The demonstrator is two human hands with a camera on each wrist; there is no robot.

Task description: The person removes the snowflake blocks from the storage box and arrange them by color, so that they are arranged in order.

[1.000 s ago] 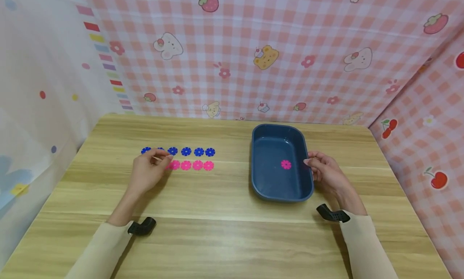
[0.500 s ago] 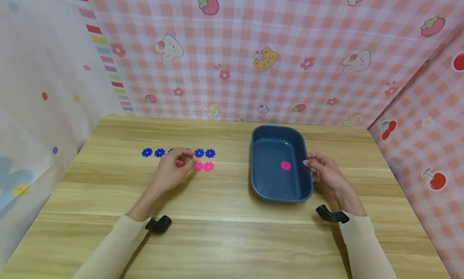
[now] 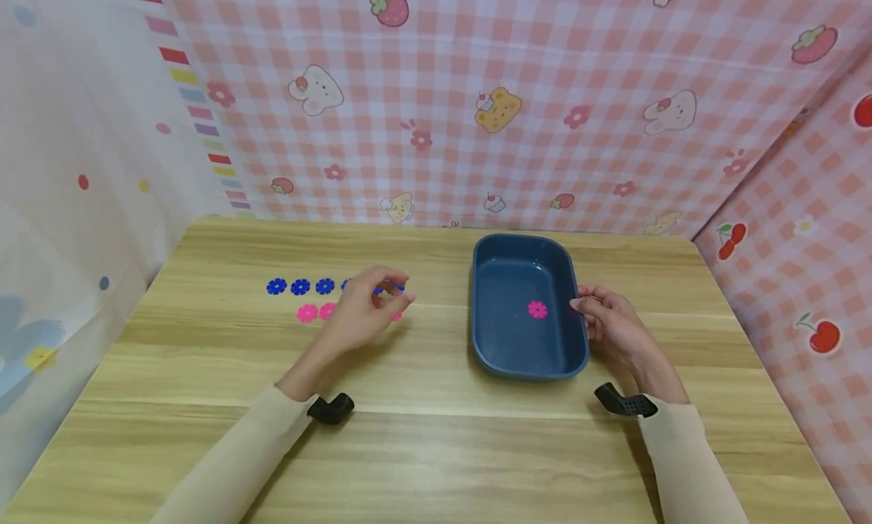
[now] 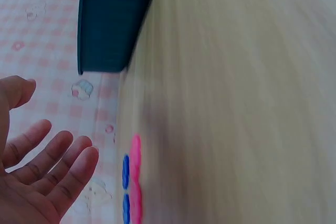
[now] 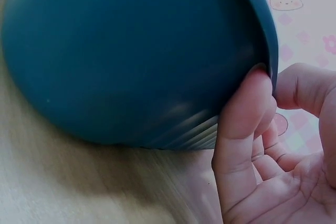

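Note:
My left hand point(image 3: 361, 312) hovers over the right end of two rows of flat, notched snowflake discs. Blue discs point(image 3: 300, 287) form the far row and pink discs point(image 3: 308, 313) the near one; the hand hides several of them. In the left wrist view, the fingers point(image 4: 79, 174) and thumb stand apart with nothing between them. My right hand point(image 3: 616, 323) pinches the right rim of a dark blue rectangular box point(image 3: 511, 338). One pink disc point(image 3: 537, 310) lies inside the box. The right wrist view shows thumb and fingers point(image 5: 244, 119) on either side of that rim.
Everything stands on a wood-grain table point(image 3: 436, 463). A pink checked cloth point(image 3: 436, 92) hangs behind its far edge, with a white cloth point(image 3: 68, 244) at the left and a cherry-print cloth point(image 3: 811, 282) at the right.
My left hand has moved right along the rows, uncovering the discs at the left and covering those at the right. My right hand and the box have stayed in place.

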